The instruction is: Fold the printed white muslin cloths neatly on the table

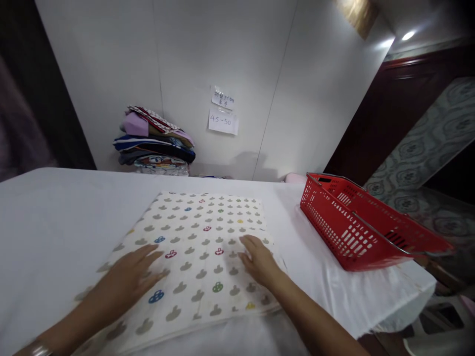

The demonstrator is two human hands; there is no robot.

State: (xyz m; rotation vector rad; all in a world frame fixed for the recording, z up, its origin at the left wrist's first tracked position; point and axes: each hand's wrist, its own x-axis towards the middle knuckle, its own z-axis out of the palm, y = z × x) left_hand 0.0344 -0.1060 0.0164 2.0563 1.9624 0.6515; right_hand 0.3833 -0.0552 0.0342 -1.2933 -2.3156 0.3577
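A white cloth printed with grey and coloured mushrooms lies spread in front of me, with what looks like a folded layer along its near edge. Over its left side is my left hand, fingers stretched and apart, slightly blurred. My right hand rests at the cloth's right side, its fingers extended over the print. Neither hand grips the fabric. Whether the left palm presses on the cloth or hovers just above it, I cannot tell.
A red plastic basket with metal handles stands on the right of the white-covered table. Behind, a stack of folded cloths sits against the grey wall. Two paper notes are stuck on that wall.
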